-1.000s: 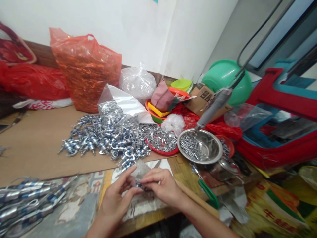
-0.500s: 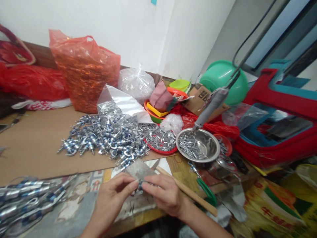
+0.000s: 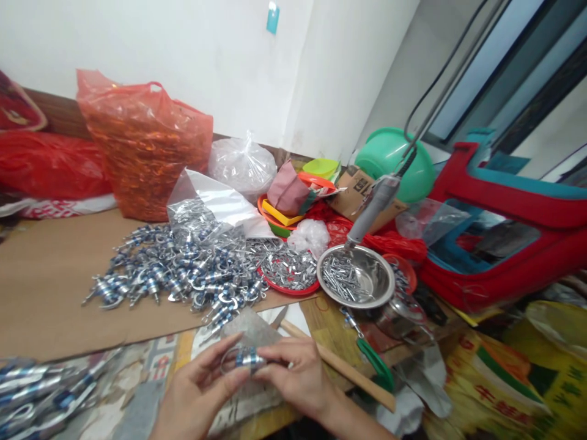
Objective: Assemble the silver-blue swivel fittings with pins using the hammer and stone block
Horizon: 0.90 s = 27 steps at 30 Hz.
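Note:
Between my hands is a small silver-and-blue metal fitting with a curved wire loop on its left end. My right hand pinches its right end between thumb and fingers. Curled round the loop side, my left hand has its thumb against the fitting and its fingers bent over the loop. Beneath and just beyond lies a flat grey metal plate. A tool with a pointed metal end and a wooden handle passes beside my right hand. Past the plate spreads a pile of similar fittings.
More fittings lie at front left. A red tray of small metal pieces and a steel bowl of pins stand at the back. A grey-handled tool hangs over the bowl. A green-handled tool lies right.
The fitting has turned in my fingers, so its blue bands and loop show now. My left fingers have opened wider around it. The whole view has shifted slightly.

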Motion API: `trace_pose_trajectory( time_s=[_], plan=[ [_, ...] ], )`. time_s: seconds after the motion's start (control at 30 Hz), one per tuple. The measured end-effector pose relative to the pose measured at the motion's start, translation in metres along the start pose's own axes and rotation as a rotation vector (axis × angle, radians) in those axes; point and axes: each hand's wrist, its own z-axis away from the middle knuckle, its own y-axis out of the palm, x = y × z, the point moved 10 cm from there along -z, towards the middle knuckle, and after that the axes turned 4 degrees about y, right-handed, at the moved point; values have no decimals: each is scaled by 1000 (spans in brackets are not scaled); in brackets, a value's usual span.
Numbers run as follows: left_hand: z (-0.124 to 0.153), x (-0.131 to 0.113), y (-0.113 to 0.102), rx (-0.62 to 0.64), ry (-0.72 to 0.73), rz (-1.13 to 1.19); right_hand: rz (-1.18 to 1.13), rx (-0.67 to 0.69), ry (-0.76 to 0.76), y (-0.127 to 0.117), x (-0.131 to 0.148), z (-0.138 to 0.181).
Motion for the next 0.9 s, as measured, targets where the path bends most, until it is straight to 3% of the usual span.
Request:
trace_pose_trajectory(
  time_s=[0.13,0.27,0.4,0.6,0.8,0.9],
  plan=[
    [0,15,4,0,-52,119,115,184,27,3,-12,-19],
    [0,16,8,21,-125,169,587,23,205,-38,-60,-73],
    [-2,18,14,69,-148,173,734,60,307,-34,-107,-116],
    [-6,27,9,50,-169,213,751,119,296,-14,-126,-132],
    [-5,29,9,67,-190,277,651,56,323,-46,-136,-126],
    [-5,29,10,76,-194,280,554,7,325,-57,-123,-117]
  ],
)
